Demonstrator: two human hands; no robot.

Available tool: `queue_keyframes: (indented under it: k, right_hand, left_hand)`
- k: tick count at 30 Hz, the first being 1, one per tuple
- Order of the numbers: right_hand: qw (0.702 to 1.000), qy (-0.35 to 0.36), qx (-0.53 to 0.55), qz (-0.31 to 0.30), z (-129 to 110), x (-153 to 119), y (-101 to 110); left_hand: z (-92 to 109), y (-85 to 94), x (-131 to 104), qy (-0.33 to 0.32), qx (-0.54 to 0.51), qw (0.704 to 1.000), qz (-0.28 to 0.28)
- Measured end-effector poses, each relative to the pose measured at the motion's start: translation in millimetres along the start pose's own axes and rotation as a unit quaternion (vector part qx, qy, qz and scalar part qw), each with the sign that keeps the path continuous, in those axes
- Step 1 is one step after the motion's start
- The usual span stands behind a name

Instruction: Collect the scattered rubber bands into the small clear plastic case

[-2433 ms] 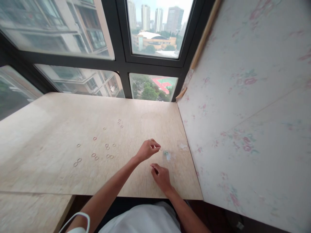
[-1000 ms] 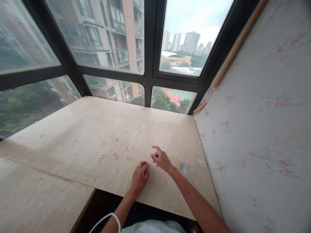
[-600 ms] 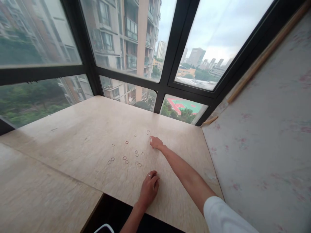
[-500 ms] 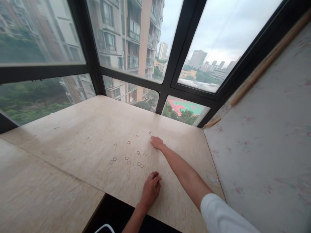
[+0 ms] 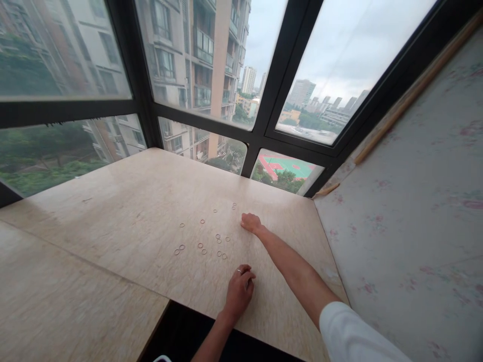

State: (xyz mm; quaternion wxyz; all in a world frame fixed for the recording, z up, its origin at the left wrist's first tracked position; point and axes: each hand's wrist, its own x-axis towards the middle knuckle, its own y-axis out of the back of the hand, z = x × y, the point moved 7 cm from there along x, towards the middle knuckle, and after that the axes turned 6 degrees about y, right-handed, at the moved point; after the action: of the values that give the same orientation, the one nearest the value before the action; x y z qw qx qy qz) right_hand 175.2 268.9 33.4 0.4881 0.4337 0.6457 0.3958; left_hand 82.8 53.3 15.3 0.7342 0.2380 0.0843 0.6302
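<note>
Several small thin rings lie scattered on the beige stone surface, some in touching pairs, such as the pair of rings on the left. A reddish ring lies near the middle. My right hand is stretched out over the surface, fingers drawn together, just right of and below the far pair of rings. Whatever it pinches is too small to tell. Nearer the front edge, my left hand rests with curled fingers and a ring on one finger; its inner side is hidden.
Dark window frames border the far side of the surface. A flowered wall rises on the right, with a wooden strip. A dark opening lies below the front edge.
My right hand has drawn slightly right, away from the far rings. My left hand appears slightly further right, and the view has shifted a little.
</note>
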Motion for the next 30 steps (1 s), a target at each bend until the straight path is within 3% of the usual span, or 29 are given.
queue_keyframes:
  k: [7, 15, 24, 30]
  right_hand:
    - [0.985, -0.003, 0.172, -0.026, 16, -25, -12]
    - [0.912, -0.023, 0.398, 0.094, 40, -70, -9]
    - [0.792, -0.036, 0.574, 0.206, 95, -170, 6]
    - [0.748, -0.094, 0.591, 0.286, 157, -250, 5]
  left_hand:
    - [-1, 0.2, 0, -0.009, 0.006, 1.000, -0.002]
    - [3, 3.1, 1, -0.015, 0.002, 1.000, 0.004]
    - [1, 2.7, 4, -0.026, 0.012, 1.000, -0.001]
    - [1, 3.2, 6, -0.029, 0.035, 0.999, -0.001]
